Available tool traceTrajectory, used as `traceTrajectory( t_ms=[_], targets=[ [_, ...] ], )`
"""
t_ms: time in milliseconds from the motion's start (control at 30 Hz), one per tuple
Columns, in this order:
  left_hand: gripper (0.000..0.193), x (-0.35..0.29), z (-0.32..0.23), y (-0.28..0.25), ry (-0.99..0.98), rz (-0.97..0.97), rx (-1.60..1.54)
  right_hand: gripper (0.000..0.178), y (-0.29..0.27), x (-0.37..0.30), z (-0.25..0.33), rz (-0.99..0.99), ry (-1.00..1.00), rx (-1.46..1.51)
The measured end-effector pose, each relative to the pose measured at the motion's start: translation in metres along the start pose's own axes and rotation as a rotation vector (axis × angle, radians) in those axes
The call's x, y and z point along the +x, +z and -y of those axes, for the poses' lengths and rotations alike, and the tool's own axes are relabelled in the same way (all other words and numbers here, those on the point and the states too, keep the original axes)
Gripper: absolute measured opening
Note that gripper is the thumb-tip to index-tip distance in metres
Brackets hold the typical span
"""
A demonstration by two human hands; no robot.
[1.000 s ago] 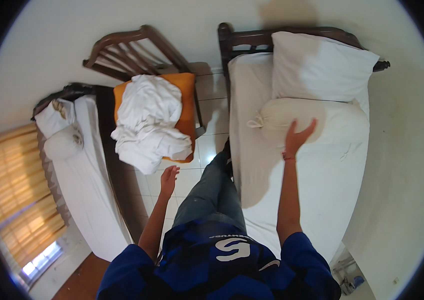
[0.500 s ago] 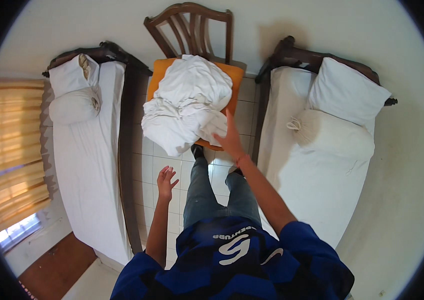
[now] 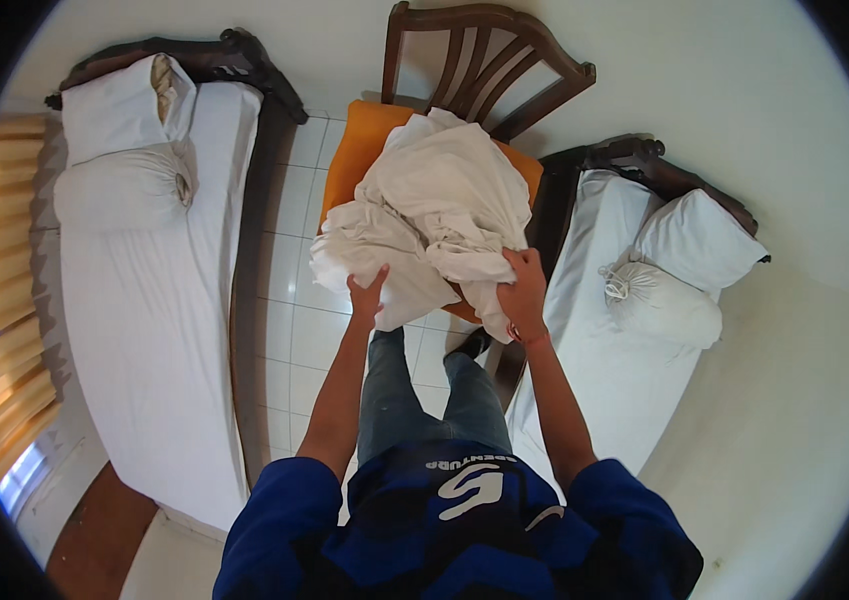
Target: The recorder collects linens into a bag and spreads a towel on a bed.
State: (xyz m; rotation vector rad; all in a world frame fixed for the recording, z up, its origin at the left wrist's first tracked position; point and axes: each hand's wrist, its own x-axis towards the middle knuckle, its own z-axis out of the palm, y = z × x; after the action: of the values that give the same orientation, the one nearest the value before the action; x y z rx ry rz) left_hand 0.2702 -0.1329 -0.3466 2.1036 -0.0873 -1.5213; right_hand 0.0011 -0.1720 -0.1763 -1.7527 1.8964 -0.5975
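From the left, the bed by the curtain (image 3: 16,300) is dressed in a pale sheet, with a pillow (image 3: 109,105) and a bolster (image 3: 114,192) at its head end; neither of my hands is near it. Then comes my left hand (image 3: 368,295), at the near left edge of the white cloth (image 3: 449,180); its fingers are apart with the thumb up, and I cannot tell whether they touch the fabric or only come close. Mid-view is the wooden chair (image 3: 396,50); the cloth lies heaped on its orange seat (image 3: 369,122), spilling past the front edge. My right hand (image 3: 524,293) has its fingers clamped on a gathered edge of it; I would call this early handling, since one hold is made, I see no firm hold on the left, and the heap is neither opened out nor folded. At far right, the second bed (image 3: 599,390) also has its sheet, tied bolster (image 3: 664,305) and pillow (image 3: 699,240).

The cloth looks off-white and matte; crumpled at the left, a smoother, rounded mound toward the chair back, then tight creases bunching toward the right hand; I cannot tell whether it is one piece or several.
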Motion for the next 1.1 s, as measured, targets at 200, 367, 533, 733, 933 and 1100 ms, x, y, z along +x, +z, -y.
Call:
traceTrajectory(
  t_ms=[200,367,533,733,933,1100],
  targets=[
    [0.039,0.039,0.024,-0.001,0.390,-0.058,0.279,0.051,-0.037,0.033,0.077,-0.422,-0.209,-0.030],
    [0.033,0.025,0.026,-0.019,0.374,0.080,0.043,0.042,0.037,0.067,0.036,-0.180,-0.260,-0.137],
    [0.063,0.061,0.060,-0.065,0.500,-0.128,0.064,0.035,0.099,0.049,0.009,0.332,-0.211,-0.234],
    [0.112,0.047,0.043,-0.067,-0.139,0.031,-0.216,0.092,0.057,0.151,-0.054,-0.096,-0.127,-0.089],
    [0.076,0.053,0.038,-0.020,-0.011,0.275,-0.150,0.115,0.090,0.217,-0.158,0.299,0.156,0.064],
    [0.068,0.017,0.030,-0.041,0.114,0.184,-0.239,0.091,0.101,0.181,-0.075,0.393,0.155,0.209]
  ],
)
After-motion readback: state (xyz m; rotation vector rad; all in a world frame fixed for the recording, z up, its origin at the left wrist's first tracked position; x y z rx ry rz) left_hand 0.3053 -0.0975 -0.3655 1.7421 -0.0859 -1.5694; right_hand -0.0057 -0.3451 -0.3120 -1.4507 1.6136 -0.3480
